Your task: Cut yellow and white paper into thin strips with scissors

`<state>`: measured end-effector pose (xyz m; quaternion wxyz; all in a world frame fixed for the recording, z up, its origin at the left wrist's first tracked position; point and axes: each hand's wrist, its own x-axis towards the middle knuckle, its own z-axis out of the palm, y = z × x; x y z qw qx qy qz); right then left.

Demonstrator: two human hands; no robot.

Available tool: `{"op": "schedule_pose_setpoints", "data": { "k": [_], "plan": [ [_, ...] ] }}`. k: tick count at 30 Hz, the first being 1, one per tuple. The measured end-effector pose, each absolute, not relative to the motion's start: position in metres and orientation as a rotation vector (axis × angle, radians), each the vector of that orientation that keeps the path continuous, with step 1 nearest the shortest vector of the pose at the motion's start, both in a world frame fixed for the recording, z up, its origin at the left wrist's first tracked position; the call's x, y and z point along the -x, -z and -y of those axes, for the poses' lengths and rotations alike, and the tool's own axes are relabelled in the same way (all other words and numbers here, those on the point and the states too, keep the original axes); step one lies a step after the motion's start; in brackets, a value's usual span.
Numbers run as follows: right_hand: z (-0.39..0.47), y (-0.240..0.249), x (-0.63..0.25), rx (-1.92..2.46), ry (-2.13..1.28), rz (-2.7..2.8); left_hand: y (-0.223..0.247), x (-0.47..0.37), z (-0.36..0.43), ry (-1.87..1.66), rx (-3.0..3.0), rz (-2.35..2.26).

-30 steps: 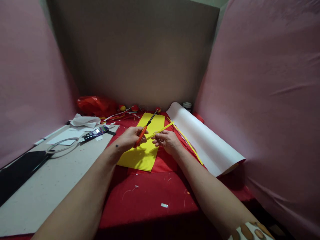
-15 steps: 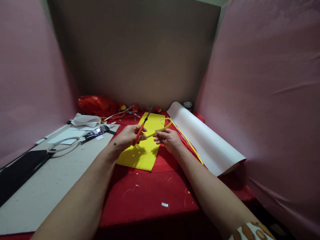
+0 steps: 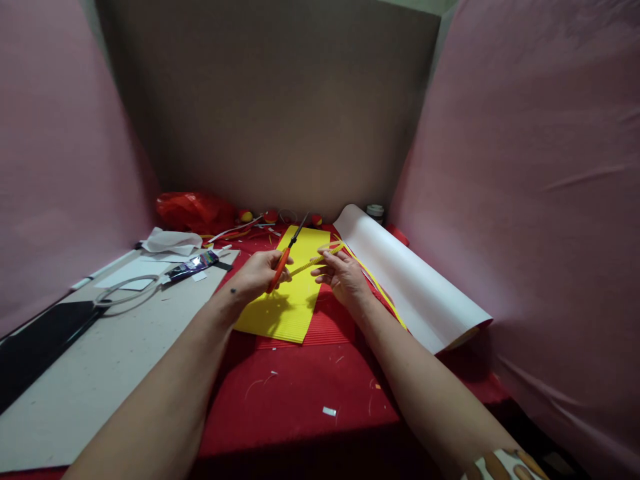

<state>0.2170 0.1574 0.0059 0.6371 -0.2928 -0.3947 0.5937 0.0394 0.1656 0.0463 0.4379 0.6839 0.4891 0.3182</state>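
Note:
My left hand (image 3: 260, 272) is closed around orange-handled scissors (image 3: 281, 268), whose blades point up and away from me. It also pinches one end of a narrow yellow corrugated paper strip (image 3: 306, 266). The strip runs across to my right hand (image 3: 343, 277), where thumb and fingertips pinch it farther along; its far end curls back beyond the fingers. Below both hands lies a yellow corrugated sheet (image 3: 280, 321), partly covering a red corrugated sheet (image 3: 333, 325).
To the right lie a white paper roll (image 3: 410, 280) and a long yellow strip (image 3: 383, 295). A grey board (image 3: 145, 353) on the left carries a dark packet (image 3: 193, 265) and a pale ring (image 3: 127, 291). A red plastic bag (image 3: 195, 211) sits at the back. Scraps dot the red cloth (image 3: 295, 400).
My right hand's fingers have slid along the strip, away from my left hand, drawing that stretch straighter. The scissors have shifted only slightly to the right in my left hand.

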Motion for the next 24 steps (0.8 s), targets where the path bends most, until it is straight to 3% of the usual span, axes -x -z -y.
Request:
{"op": "schedule_pose_setpoints", "data": {
  "k": [24],
  "plan": [
    [-0.170, -0.008, -0.246, 0.644, -1.202, 0.783, -0.035, -0.021, -0.183, -0.830, -1.643, -1.207]
  ]
}}
